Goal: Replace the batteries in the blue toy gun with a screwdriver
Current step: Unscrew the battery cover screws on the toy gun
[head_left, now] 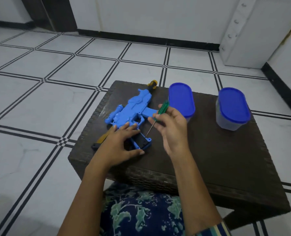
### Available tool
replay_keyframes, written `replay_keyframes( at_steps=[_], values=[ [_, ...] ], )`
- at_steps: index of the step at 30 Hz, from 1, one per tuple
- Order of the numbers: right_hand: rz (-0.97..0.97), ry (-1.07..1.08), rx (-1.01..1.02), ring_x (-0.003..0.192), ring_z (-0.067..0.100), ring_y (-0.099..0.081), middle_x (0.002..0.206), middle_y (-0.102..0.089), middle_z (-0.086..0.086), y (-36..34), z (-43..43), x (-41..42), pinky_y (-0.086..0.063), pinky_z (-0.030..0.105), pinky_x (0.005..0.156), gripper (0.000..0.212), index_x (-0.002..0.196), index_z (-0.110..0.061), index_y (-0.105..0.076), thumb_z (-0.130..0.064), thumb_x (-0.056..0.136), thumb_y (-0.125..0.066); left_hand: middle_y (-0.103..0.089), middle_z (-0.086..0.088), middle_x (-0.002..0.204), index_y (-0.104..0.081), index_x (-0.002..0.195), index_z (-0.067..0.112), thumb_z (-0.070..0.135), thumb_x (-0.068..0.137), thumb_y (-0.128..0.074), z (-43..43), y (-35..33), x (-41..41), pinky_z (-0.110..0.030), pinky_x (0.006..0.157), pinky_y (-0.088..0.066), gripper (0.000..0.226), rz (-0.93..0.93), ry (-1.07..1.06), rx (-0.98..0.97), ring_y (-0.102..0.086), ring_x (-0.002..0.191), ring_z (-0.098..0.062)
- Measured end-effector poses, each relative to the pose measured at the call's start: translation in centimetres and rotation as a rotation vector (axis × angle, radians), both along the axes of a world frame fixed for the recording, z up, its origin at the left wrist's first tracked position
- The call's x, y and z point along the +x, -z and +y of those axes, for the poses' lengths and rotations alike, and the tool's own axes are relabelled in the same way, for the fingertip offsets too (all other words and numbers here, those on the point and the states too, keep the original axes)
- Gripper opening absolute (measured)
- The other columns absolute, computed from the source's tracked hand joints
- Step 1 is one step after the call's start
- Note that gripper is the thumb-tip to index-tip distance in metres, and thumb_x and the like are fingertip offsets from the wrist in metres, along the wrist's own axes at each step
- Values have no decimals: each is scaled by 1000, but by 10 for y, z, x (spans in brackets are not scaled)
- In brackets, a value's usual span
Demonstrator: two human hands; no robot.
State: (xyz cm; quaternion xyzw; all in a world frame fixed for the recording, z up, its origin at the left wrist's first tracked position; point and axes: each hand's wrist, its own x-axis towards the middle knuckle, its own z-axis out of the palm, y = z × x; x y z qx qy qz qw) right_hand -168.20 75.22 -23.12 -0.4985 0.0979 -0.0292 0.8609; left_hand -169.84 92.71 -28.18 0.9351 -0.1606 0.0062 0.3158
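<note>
The blue toy gun [132, 108] lies flat on the left part of a dark woven table [209, 159], its yellow-and-black muzzle pointing away from me. My left hand [119, 143] presses down on the gun's grip end, fingers spread over the black and blue part there. My right hand [170, 126] holds a green-handled screwdriver [161, 109] by the handle, tilted. The thin metal shaft slants down to the left and its tip touches a small blue tab on the grip's base [148, 138].
Two clear containers with blue lids stand on the table, one [181, 101] just behind my right hand, the other [233, 108] further right. White tiled floor surrounds the table. My patterned lap is at the table's near edge.
</note>
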Motion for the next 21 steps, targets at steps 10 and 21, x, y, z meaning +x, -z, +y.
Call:
replay_keyframes(
  at_steps=[10,21],
  values=[
    [-130,-121,-272,83,16,-71,86,-68,2,9,5,-3,-58,44,88,25,111,2,-61,10,87,-62,-35,22,148,-53,133,32,59,66,-74,4,3,7,-35,121,-6,75,13,6,-28,-15,135,10],
    [-221,-154,-340,99,23,-69,96,-72,0,14,3,-5,-57,42,91,25,102,-9,-64,10,85,-64,-35,21,148,-53,133,34,54,67,-77,0,-5,5,-34,120,-6,73,67,-27,-15,-17,141,2]
  ],
)
